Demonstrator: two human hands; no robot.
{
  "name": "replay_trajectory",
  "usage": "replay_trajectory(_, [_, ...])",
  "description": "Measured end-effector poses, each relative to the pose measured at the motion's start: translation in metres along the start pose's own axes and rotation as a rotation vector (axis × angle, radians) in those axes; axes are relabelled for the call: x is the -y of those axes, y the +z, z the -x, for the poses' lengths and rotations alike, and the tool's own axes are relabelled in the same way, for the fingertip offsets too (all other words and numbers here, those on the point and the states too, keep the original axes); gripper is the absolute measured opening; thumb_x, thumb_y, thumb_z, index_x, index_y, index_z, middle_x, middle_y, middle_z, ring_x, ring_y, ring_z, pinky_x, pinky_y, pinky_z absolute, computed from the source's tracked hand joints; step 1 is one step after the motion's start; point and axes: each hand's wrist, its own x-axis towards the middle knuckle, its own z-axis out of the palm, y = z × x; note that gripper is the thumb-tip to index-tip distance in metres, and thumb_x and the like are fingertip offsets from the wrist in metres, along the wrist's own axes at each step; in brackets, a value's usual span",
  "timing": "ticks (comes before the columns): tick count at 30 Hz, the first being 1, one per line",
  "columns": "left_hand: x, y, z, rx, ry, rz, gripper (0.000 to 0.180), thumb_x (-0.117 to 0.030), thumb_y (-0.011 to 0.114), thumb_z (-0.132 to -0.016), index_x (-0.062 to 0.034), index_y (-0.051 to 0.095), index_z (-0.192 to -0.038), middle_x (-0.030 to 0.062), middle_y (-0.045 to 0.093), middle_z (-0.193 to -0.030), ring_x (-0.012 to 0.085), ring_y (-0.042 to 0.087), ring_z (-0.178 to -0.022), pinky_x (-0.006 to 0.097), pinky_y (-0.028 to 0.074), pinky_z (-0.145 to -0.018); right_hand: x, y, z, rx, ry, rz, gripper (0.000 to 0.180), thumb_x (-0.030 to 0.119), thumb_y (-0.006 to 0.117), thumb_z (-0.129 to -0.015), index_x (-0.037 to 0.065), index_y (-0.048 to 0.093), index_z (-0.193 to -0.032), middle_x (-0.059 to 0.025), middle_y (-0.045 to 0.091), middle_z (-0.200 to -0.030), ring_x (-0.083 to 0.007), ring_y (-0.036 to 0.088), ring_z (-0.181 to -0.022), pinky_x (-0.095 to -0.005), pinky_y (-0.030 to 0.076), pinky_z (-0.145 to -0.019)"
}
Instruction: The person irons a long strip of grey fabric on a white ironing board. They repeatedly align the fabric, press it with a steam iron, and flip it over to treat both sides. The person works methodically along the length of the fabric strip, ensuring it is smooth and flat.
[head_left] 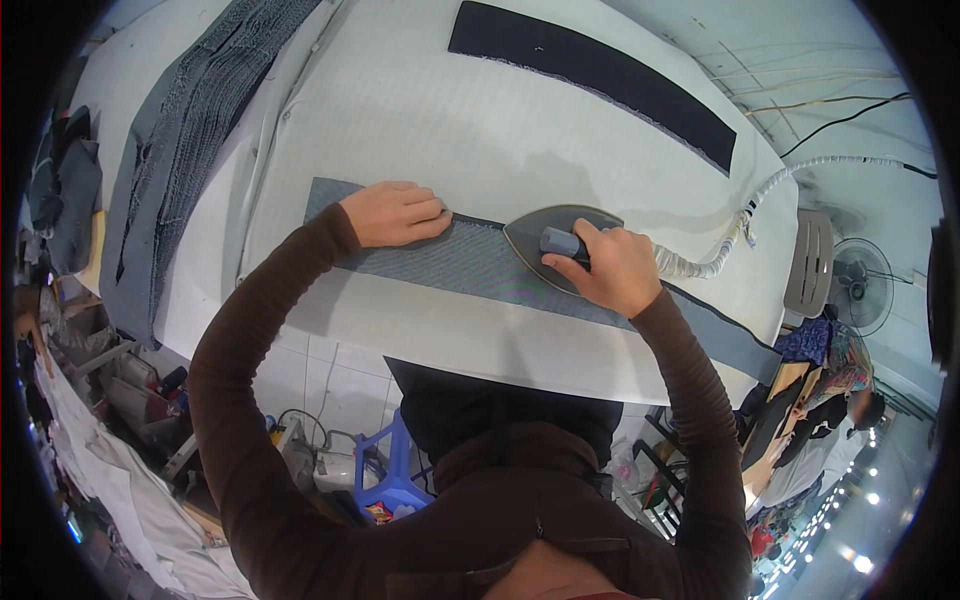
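Note:
A long grey fabric strip lies across the near part of the white table, with a dark edge along its far side. My left hand rests near the strip's left end, fingers curled together at its far edge; the fingertips are partly hidden. In my right hand is the handle of an iron, closed in my fingers. The iron's soleplate sits flat on the strip, its tip pointing left. A wrapped hose runs from the iron toward the right.
At the far side lies a dark fabric strip. Stacked grey fabric pieces drape over the left part. A fan and a perforated grey plate stand right. A blue stool is below; another person is at right.

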Motion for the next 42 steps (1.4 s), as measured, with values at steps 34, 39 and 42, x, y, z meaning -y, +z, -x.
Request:
replay_trajectory(34, [-0.015,-0.002,0.018,-0.08,-0.131,-0.045,0.018,-0.011,0.076,-0.085,-0.0052,0.066,-0.098,0.0091,0.063,-0.111,0.0255,0.065,-0.106,0.037,0.061,-0.089,0.037,0.006,-0.037,0.007,-0.039,0.02,0.063,0.07,0.075,-0.1,0.007,0.072,-0.096,-0.0138,0.071,-0.064,-0.0365,0.074,-0.059,-0.0475,0.058,-0.055])
replay_trajectory(39, [-0.017,-0.001,0.027,-0.045,-0.174,-0.016,0.02,-0.011,0.076,-0.085,-0.0025,0.066,-0.1,0.0129,0.066,-0.119,0.0284,0.067,-0.11,0.04,0.062,-0.093,0.041,0.01,-0.043,-0.004,-0.057,0.022,0.064,0.07,0.074,-0.1,0.007,0.072,-0.095,-0.0135,0.071,-0.064,-0.0362,0.074,-0.059,-0.0474,0.058,-0.055])
replay_trajectory(42, [-0.015,-0.004,0.032,-0.041,-0.176,-0.026,0.022,-0.01,0.076,-0.085,-0.0016,0.066,-0.104,0.0127,0.066,-0.117,0.0283,0.067,-0.107,0.04,0.062,-0.092,0.043,0.01,-0.046,-0.011,-0.06,0.023,0.064,0.071,0.074,-0.1,0.007,0.072,-0.095,-0.0136,0.071,-0.064,-0.0361,0.074,-0.059,-0.0473,0.058,-0.056])
